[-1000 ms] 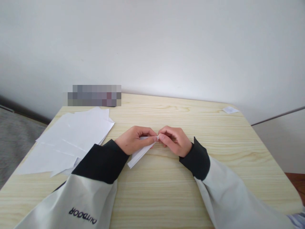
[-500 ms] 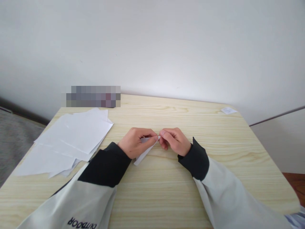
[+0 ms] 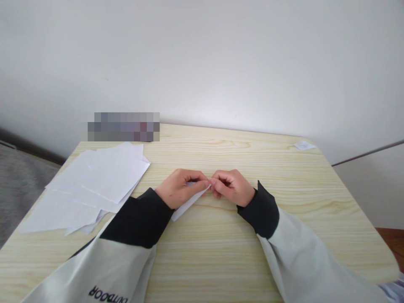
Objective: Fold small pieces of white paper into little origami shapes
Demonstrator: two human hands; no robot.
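A narrow folded piece of white paper (image 3: 188, 205) slants between my hands, just over the middle of the table. My left hand (image 3: 182, 187) is closed on it, thumb on the near side, and covers much of it. At the paper's upper right tip, my right hand (image 3: 232, 186) pinches with thumb and forefinger. The two hands' fingertips almost meet there. The far side of the paper is hidden behind my left fingers.
Several loose white sheets (image 3: 104, 176) overlap on the left of the wooden table (image 3: 214, 252). Behind them a blurred-out object (image 3: 123, 127) stands by the wall. A small folded white paper (image 3: 304, 145) lies at the far right corner.
The folded paper's lower end has shifted slightly left and down and lies at a flatter slant. Both hands stay almost in place, still pinching the paper.
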